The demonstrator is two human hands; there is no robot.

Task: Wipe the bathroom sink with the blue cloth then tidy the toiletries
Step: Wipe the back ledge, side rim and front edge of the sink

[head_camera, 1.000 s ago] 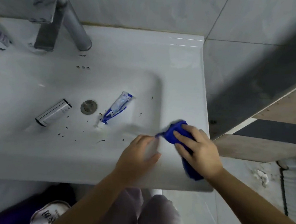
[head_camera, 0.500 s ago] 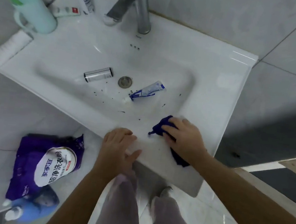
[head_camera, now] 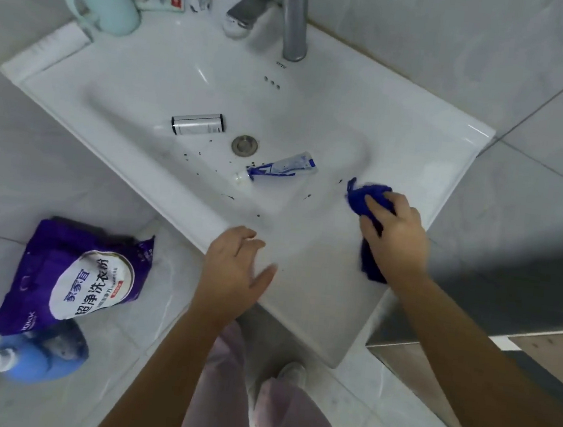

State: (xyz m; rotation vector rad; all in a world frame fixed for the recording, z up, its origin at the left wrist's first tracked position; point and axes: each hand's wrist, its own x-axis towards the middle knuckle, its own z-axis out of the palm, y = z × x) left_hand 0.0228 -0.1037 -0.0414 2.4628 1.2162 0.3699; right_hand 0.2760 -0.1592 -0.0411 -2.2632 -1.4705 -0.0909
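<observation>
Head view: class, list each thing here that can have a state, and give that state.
White ceramic sink: dark specks in basin.
Blue cloth: bunched, on the sink's rim.
Right hand: grips the cloth.
Left hand: open, at front rim.
Blue-and-white toothpaste tube: lying in basin.
Silver cylindrical container: lying in basin.
Chrome faucet: no water running.
Mint-green cup: upright.

A silver canister (head_camera: pixel 197 123) and toothpaste tube (head_camera: pixel 282 169) lie in the sink (head_camera: pixel 418 130) — dark specks (head_camera: pixel 196 155) around. The blue cloth (head_camera: pixel 364 197) sits on its rim
</observation>
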